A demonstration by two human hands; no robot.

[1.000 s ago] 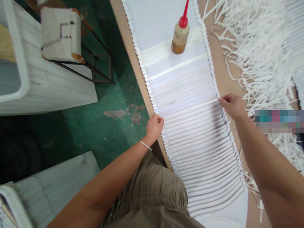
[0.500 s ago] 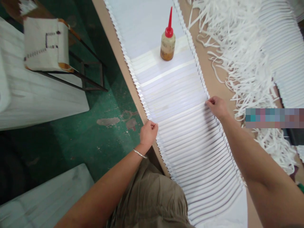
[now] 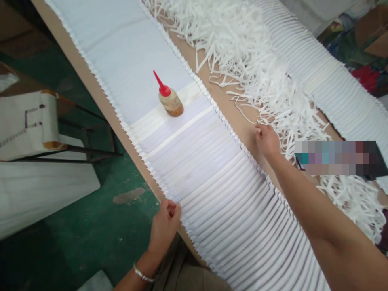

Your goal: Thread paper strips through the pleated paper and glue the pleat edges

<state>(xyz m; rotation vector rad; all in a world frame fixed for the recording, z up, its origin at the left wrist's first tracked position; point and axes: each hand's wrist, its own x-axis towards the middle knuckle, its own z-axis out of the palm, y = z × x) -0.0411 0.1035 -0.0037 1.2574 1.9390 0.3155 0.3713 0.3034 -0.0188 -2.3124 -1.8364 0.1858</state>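
A long row of overlapping white paper sheets (image 3: pixel 212 190) runs along the brown table. My left hand (image 3: pixel 165 226) is closed in a pinch on the near edge of the row, by the table's edge. My right hand (image 3: pixel 267 140) has left the row's far edge and rests on the bare table beside the heap of white paper strips (image 3: pixel 266 85), fingers curled toward a strip; whether it holds one is unclear. A glue bottle with a red nozzle (image 3: pixel 169 100) stands upright on the sheets farther up the row.
A second row of overlapped white sheets (image 3: pixel 327 85) lies beyond the strips. Left of the table is green floor with a metal-framed stool (image 3: pixel 39 121) and white stacked sheets (image 3: pixel 39 194). The table's edge (image 3: pixel 100 101) runs diagonally.
The view swung up and right. My right hand let go of the row's far edge and moved right to the strip heap. My left hand stayed pinched on the near edge.
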